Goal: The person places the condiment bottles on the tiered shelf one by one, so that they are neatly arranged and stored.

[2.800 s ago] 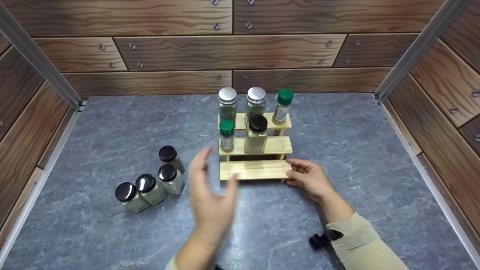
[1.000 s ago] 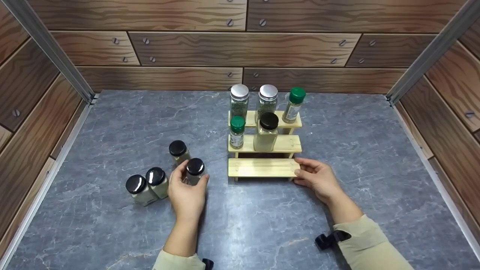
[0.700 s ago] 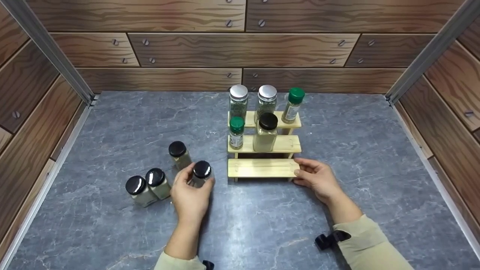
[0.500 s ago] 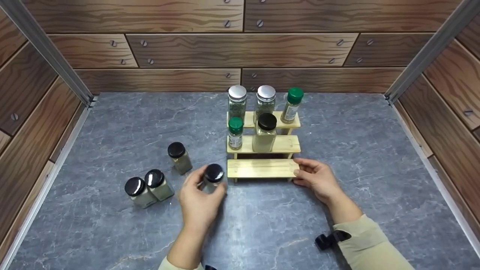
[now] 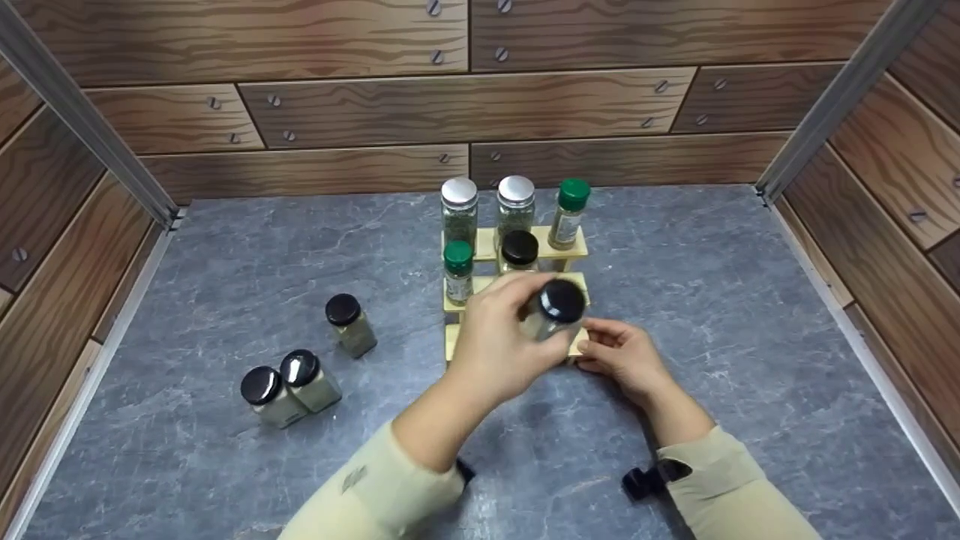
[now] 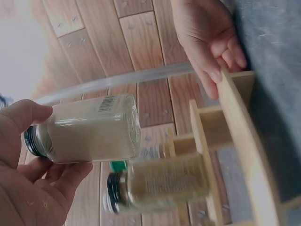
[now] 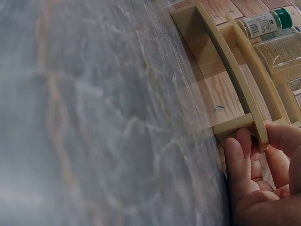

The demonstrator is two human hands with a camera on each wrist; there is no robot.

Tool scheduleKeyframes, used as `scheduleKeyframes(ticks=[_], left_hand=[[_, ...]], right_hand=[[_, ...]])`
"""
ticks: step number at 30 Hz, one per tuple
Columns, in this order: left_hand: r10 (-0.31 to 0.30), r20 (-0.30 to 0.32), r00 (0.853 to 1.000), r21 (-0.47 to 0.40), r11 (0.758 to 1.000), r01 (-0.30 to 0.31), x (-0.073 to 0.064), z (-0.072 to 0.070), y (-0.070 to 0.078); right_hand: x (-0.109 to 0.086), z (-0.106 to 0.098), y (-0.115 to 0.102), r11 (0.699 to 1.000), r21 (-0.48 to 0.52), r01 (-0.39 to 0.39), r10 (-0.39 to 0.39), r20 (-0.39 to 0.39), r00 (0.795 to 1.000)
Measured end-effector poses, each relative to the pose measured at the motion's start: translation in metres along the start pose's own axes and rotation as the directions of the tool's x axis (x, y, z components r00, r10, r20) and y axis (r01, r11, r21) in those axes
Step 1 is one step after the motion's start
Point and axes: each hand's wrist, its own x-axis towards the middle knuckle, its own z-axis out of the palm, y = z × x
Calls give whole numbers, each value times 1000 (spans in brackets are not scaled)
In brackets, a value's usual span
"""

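A square glass spice jar with a black cap and pale contents is gripped in my left hand, thumb on one side and fingers on the other. In the left wrist view this jar hangs in the air, apart from the wooden three-step rack. My right hand pinches the right end of the rack's lowest step, as the right wrist view shows with the thumb and fingers on the plank. My left hand hides much of the two lower steps in the head view.
Two silver-capped jars and a green-capped bottle stand on the top step. On the middle step are another green-capped bottle and a black-capped jar. Three black-capped jars stand on the grey table at left.
My left hand took hold of a black-capped jar from the group at left, then carried it right and up over the rack. The right hand stays at the rack's end.
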Motion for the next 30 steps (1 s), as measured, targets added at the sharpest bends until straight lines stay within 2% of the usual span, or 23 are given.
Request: scheduleKeyframes(ticks=[2,6,13,18,23,30], left_hand=[[1,25,1000,41,999,-2,13,8,2],[-43,62,997,97,995,37,33,21,2],[-99,112,989,186,979,77,56,40,-3],[-161,152,975,254,960,119,66,53,-7],[-228,146,963,314,933,173,71,67,-13],[-263,146,954,353,915,198,72,78,-22]], right_hand=[[-1,0,0,1000,15,3,-3,4,1000],[-1,1,0,1000,10,2,-2,-1,1000],[-1,0,0,1000,-15,3,-3,-16,1000],[0,0,1,1000,-3,6,-6,-26,1000],[0,1,2,1000,7,2,-1,-49,999],[-1,0,1,1000,-3,8,-9,-20,1000]])
